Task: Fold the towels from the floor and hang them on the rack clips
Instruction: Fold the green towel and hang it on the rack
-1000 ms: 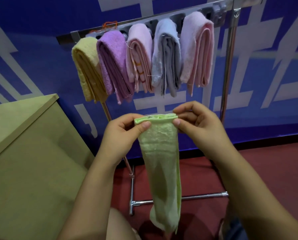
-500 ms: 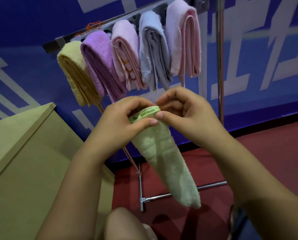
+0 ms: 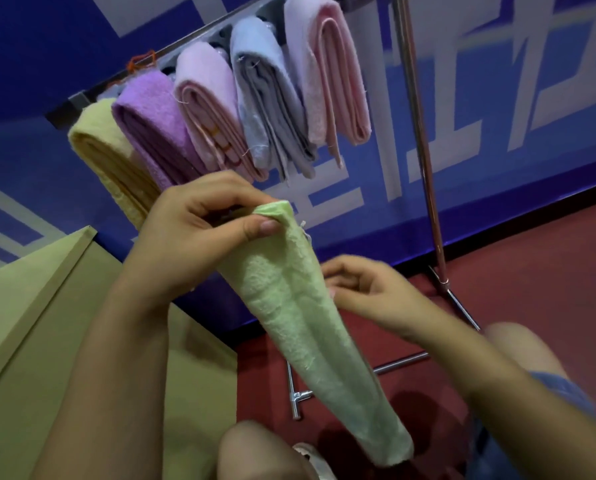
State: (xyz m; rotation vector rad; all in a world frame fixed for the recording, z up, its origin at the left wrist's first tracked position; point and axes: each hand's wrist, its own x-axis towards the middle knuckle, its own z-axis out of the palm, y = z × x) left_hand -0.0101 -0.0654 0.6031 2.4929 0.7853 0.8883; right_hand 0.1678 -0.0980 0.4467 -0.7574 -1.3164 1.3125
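A folded light green towel hangs in a long narrow strip in front of me. My left hand pinches its top end between thumb and fingers. My right hand is lower, at the towel's right edge, with its fingers loosely curled; whether they grip the cloth is unclear. Behind, the rack bar holds several folded towels: yellow, purple, pink striped, grey and pink.
The rack's metal upright stands at the right, and its base bars lie on the red floor. A tan cardboard box fills the lower left. My knees are at the bottom. A blue wall stands behind.
My right hand has let go of the towel's top end and dropped down to its right side. My left hand now holds the top alone. The view has tilted and moved closer to the rack.
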